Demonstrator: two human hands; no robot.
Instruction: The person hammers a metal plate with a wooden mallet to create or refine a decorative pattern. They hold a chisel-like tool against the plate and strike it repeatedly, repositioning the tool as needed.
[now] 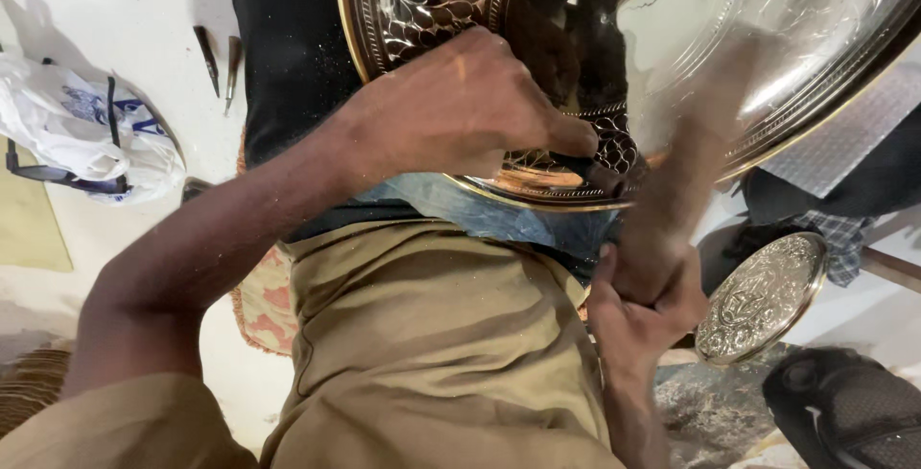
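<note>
Head camera looks down at my lap, where a big round metal tray (767, 37) with engraved patterns and a golden rim leans over my knees. I take this tray as my landmark for all places.

My left hand (460, 109) lies on the lower part of the tray, near its rim. Its fingers are clenched around a small dark tool (585, 164), and the tip of this tool touches the engraved band of the tray. How the tool ends I cannot tell, because my fingers cover most of it.

My right hand (643, 306) is below the tray, just under its lower rim. It is closed tight around the handle of a hammer (691, 152). The hammer goes up from my fist across the face of the tray and it is very blurred, so I cannot see the shape of its head.

Under the tray I see a piece of blue denim cloth (518, 220) and my khaki trousers (432, 335). Right of my fist and below the big tray, a small engraved plate (763, 296) lies tilted, apart from the tray. Left of the tray, on the white floor (125, 9), two thin pointed chisels (219, 61) lie side by side. Further left there is a white plastic bag (67, 124) with dark glasses (58, 174) resting on it, well apart from the tray.
</note>
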